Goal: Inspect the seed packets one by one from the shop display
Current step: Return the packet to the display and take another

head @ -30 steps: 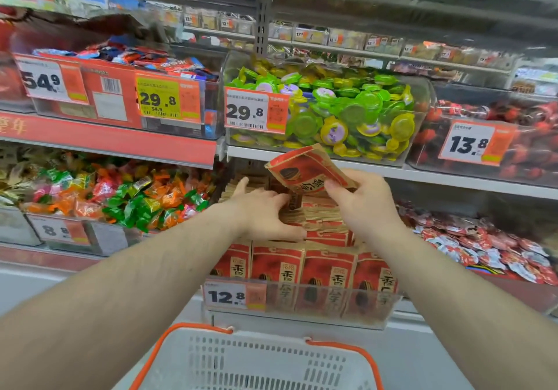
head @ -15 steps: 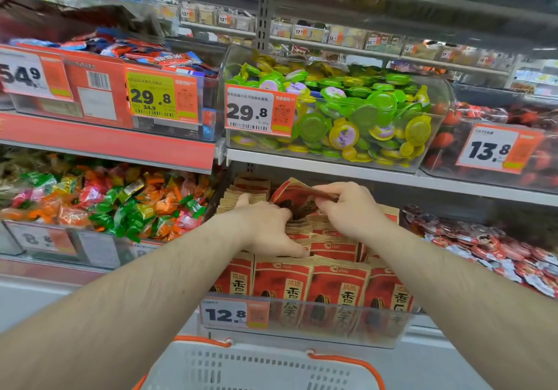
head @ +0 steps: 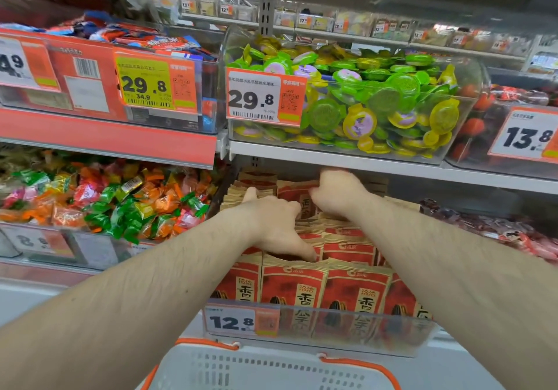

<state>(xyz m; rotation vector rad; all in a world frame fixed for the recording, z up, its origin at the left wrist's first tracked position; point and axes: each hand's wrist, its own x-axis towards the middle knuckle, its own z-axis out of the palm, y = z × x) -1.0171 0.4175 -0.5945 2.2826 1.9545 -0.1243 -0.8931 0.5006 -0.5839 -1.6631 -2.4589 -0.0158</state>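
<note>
Red and tan seed packets stand in rows inside a clear bin on the lower shelf. My right hand reaches deep under the shelf above and grips one seed packet at the back of the rows. My left hand rests on the packet tops with fingers spread, its thumb dipping between the front rows. The far end of the held packet is hidden by other packets.
A 12.8 price tag sits on the bin front. A white basket with orange trim is just below. Wrapped candies fill the left bin, green jelly cups the bin above. The metal shelf edge hangs close over my right hand.
My right hand has carried the packet from in front of the upper shelf down and back into the rows of the bin. My left hand stayed on the packets.
</note>
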